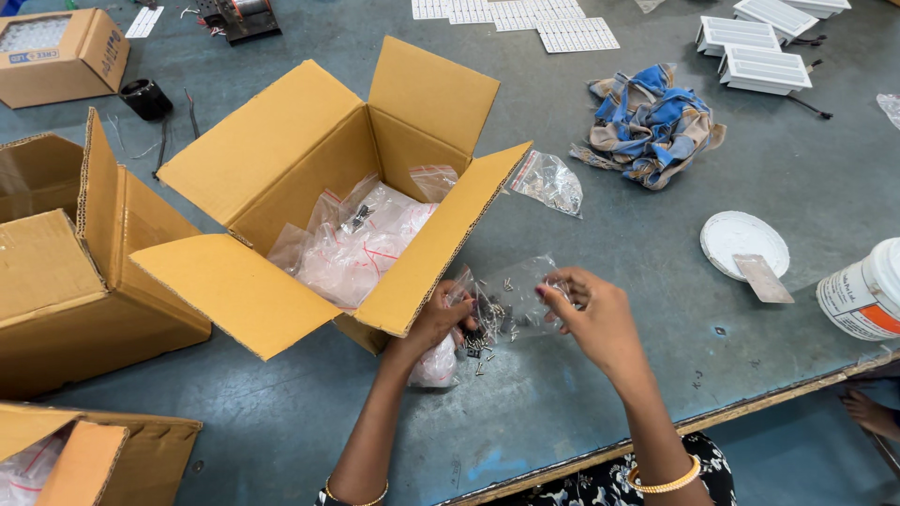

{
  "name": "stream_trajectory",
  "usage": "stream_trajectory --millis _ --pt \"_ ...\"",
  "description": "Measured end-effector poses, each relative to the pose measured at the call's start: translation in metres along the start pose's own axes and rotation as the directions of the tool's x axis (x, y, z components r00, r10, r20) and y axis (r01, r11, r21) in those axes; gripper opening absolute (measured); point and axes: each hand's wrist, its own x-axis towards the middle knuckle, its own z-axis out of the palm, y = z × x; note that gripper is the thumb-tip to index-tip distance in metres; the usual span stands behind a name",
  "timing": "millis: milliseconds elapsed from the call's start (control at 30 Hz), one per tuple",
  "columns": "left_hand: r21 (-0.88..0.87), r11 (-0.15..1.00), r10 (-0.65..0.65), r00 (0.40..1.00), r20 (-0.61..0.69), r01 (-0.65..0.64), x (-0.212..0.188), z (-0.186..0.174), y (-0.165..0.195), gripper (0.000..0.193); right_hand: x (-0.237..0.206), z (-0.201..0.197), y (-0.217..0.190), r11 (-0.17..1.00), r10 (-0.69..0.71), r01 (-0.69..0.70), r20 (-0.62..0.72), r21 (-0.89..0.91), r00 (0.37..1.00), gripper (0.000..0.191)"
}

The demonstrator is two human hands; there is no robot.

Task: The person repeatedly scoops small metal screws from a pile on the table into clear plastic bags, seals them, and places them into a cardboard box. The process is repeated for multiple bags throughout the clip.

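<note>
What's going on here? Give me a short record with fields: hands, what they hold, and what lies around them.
left hand: grips one edge of a clear plastic bag
right hand: pinches the bag's other edge
bag contents: small dark screws, some spilled on the table
beside hands: open cardboard box holding more plastic packets
further off: crumpled blue cloth, white lid, white tub

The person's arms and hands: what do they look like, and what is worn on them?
Both forearms are bare, with no sleeves and no gloves. The left hand has a thin gold bangle at its wrist. The right hand has a gold beaded bangle at its wrist, and its fingers show dark red nail polish.
</note>
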Motion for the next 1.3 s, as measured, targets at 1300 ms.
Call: stream_trajectory --millis 1300 --pt "-0.341 0.873 0.331 0.937 -0.108 -0.348 -0.025 0.037 0.046 0.049 0.12 0.0 0.009 0.631 -0.383 0.243 -0.023 -0.737 0.923 0.018"
